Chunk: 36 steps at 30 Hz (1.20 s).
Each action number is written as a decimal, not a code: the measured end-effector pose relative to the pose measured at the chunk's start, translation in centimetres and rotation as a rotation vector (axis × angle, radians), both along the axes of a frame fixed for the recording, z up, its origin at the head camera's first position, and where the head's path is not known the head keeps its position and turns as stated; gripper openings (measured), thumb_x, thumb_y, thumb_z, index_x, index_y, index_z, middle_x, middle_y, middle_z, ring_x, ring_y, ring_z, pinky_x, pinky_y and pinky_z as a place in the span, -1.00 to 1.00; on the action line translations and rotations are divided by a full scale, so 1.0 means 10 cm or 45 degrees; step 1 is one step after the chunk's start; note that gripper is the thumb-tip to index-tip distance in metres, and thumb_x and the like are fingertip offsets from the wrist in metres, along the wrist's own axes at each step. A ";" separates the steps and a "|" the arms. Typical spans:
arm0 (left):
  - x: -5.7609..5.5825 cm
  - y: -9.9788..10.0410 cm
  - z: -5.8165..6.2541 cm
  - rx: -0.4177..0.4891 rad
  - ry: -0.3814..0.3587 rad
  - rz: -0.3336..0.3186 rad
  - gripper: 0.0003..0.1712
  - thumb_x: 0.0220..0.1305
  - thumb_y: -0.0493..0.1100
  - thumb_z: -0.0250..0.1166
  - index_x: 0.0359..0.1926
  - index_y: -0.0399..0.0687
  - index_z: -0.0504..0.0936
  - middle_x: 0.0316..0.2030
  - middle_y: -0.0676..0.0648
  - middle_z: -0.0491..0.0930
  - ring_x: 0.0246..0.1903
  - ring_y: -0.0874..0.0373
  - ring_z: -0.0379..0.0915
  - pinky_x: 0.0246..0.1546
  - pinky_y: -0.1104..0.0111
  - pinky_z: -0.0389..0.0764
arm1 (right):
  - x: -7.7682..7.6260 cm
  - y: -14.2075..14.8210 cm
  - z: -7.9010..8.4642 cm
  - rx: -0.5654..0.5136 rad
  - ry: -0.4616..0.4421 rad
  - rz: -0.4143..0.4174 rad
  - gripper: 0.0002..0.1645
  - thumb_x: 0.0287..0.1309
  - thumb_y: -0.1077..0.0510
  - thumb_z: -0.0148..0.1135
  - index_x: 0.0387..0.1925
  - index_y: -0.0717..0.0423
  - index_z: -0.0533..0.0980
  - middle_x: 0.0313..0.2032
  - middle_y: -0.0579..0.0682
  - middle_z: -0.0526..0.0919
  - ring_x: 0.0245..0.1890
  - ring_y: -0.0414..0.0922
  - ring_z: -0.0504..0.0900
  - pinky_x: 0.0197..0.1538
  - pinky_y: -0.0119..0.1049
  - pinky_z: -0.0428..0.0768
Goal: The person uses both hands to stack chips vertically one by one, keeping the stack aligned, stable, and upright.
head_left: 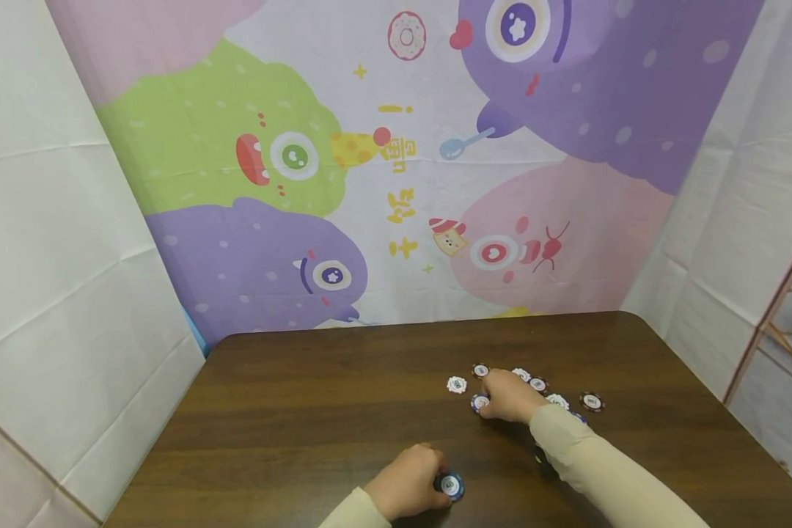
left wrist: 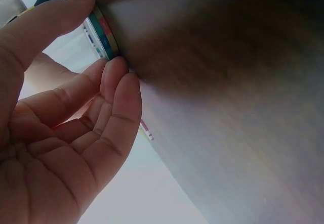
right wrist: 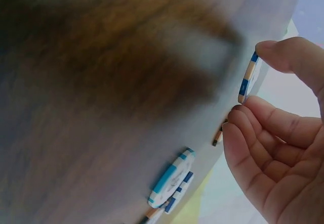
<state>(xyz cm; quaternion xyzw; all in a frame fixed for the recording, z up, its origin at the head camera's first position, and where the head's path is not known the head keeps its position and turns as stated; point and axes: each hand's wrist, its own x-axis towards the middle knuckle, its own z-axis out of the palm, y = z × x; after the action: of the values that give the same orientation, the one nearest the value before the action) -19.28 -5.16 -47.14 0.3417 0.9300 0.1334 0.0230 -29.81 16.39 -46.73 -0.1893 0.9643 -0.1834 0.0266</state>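
My left hand (head_left: pixel 409 480) is near the table's front edge, pinching a small stack of poker chips (head_left: pixel 450 485) between thumb and fingers. In the left wrist view the stacked chips (left wrist: pixel 105 34) show green, red and blue edge bands. Farther forward and to the right, my right hand (head_left: pixel 511 396) pinches a blue-and-white poker chip (head_left: pixel 479 403) by its rim; its striped edge (right wrist: pixel 247 80) shows in the right wrist view. Close by lie a white chip (head_left: pixel 457 385) and a dark-edged chip (head_left: pixel 480 371).
Several chips lie around the right wrist, including a dark-edged chip (head_left: pixel 592 401) at far right and a white chip (head_left: pixel 557 401). A dark item with yellow (head_left: pixel 540 456) is mostly hidden under the right forearm. The brown wooden table (head_left: pixel 290 411) meets a cartoon-print cloth (head_left: pixel 396 279) behind.
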 end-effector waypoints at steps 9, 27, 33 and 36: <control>0.00 -0.01 -0.01 -0.001 0.033 0.005 -0.74 -0.29 -0.02 0.48 -0.59 0.03 0.58 -0.64 0.22 0.40 -0.57 0.40 0.24 -0.53 0.56 0.26 | 0.14 0.00 0.09 0.069 0.035 0.077 -0.65 -0.30 0.13 0.32 -0.82 -0.03 0.28 -0.78 -0.23 0.16 -0.73 -0.25 0.15 -0.62 -0.35 0.13; 0.01 0.00 0.00 0.032 0.000 0.013 -0.74 -0.29 -0.04 0.48 -0.61 0.03 0.54 -0.66 0.22 0.38 -0.59 0.40 0.20 -0.55 0.56 0.24 | 0.58 -0.03 0.19 -0.033 0.067 0.307 -0.66 -0.15 -0.01 0.36 -0.34 0.11 0.53 -0.46 -0.18 0.44 -0.53 -0.32 0.34 -0.46 -0.43 0.37; 0.01 0.00 0.01 0.038 -0.021 0.014 -0.74 -0.28 -0.05 0.48 -0.57 0.01 0.57 -0.64 0.20 0.42 -0.57 0.41 0.21 -0.54 0.56 0.26 | 0.71 -0.05 0.17 -0.061 0.064 0.363 -0.66 -0.17 -0.02 0.38 -0.35 0.07 0.53 -0.46 -0.21 0.45 -0.51 -0.36 0.34 -0.45 -0.47 0.39; 0.00 0.00 0.01 0.034 -0.017 0.014 -0.74 -0.28 -0.04 0.48 -0.57 0.01 0.57 -0.64 0.20 0.42 -0.57 0.41 0.22 -0.54 0.56 0.26 | 0.76 -0.07 0.15 -0.068 0.073 0.391 -0.67 -0.18 -0.02 0.38 -0.37 0.05 0.53 -0.46 -0.22 0.44 -0.51 -0.38 0.34 -0.44 -0.48 0.39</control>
<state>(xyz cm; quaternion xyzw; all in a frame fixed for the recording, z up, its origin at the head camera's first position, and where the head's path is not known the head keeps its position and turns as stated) -19.24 -5.19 -47.08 0.3360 0.9298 0.1482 0.0239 -22.22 15.71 -45.21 -0.3403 0.9192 -0.1971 0.0220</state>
